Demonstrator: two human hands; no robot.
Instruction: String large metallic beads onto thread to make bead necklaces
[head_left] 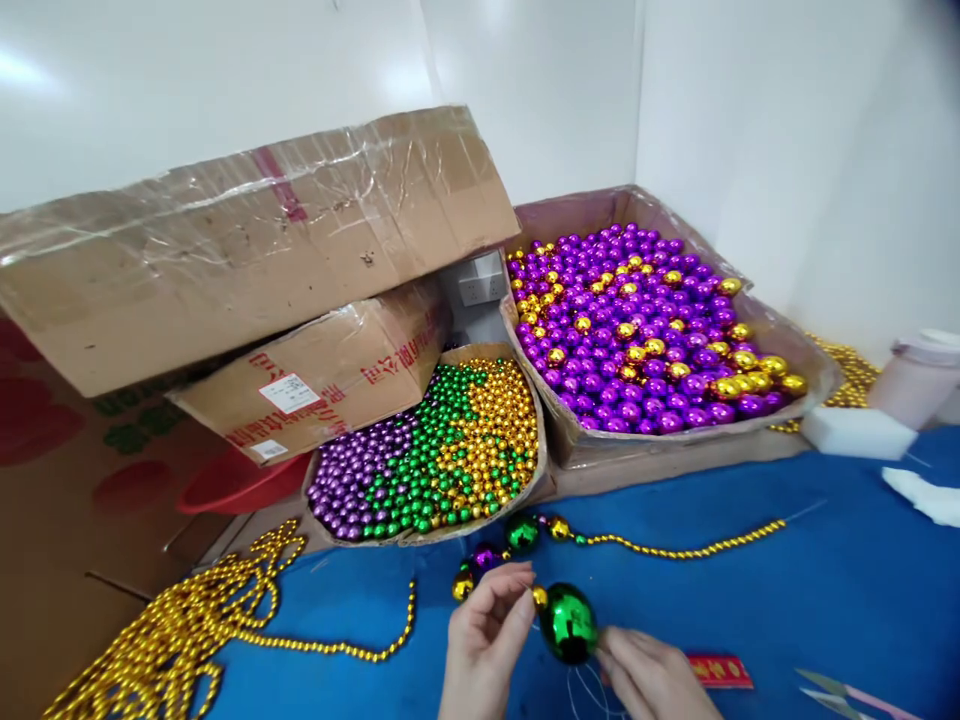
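My left hand (491, 635) is pinched closed at a small gold bead (540, 598). Right beside that bead is a large shiny green ball bead (568, 622). My right hand (652, 675) has its fingers closed at the ball's right edge, seemingly on the clear string (589, 690) that loops below. Behind my left hand lies the strung part of a necklace, with a purple ball (486, 557), a green ball (522, 532) and gold balls (559, 528). A chain of small gold beads (690, 553) runs from it toward the right.
Cardboard boxes hold loose small beads (427, 480) and larger purple and gold beads (622, 330). A gold bead chain pile (172, 630) lies left on the blue cloth (847, 580). Scissors (844, 692), a red strip (721, 671), a white block (859, 432) and a jar (919, 380) are right.
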